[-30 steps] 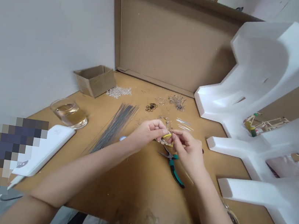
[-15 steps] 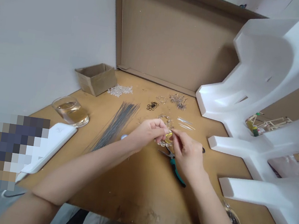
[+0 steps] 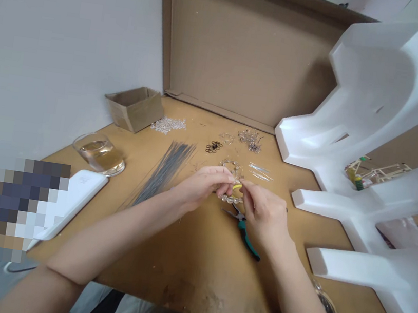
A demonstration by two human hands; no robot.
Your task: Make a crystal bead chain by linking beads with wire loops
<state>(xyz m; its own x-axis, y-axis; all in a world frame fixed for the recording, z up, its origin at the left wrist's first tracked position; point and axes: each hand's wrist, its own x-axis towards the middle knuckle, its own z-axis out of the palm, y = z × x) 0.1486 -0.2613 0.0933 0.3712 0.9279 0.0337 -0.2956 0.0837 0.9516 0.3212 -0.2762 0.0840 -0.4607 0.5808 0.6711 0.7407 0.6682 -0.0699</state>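
Observation:
Between my fingertips hangs a short string of clear beads (image 3: 231, 199), curving below both hands. My left hand (image 3: 215, 181) pinches one end of it, thumb against the forefinger. On the other side my right hand (image 3: 262, 205) is closed in a pinch at the string's other end, its tips almost touching the left ones. A small yellow piece (image 3: 236, 186) shows between the hands; its kind is unclear. Pliers with teal handles (image 3: 247, 238) lie under the right hand, jaws toward the beads. Just behind the fingers rests another beaded loop (image 3: 233, 166).
Left of the hands lies a bundle of thin grey wires (image 3: 168, 171). Farther back are clear beads (image 3: 169, 125), black rings (image 3: 214, 147), a metal pile (image 3: 250, 140) and a cardboard box (image 3: 135, 109). A glass (image 3: 99, 154) stands left; white foam (image 3: 341, 209) borders the right.
The fingers of both hands have shifted slightly around the bead string, my left fingers now lying flatter over it. The pliers and the other things on the table stay in place.

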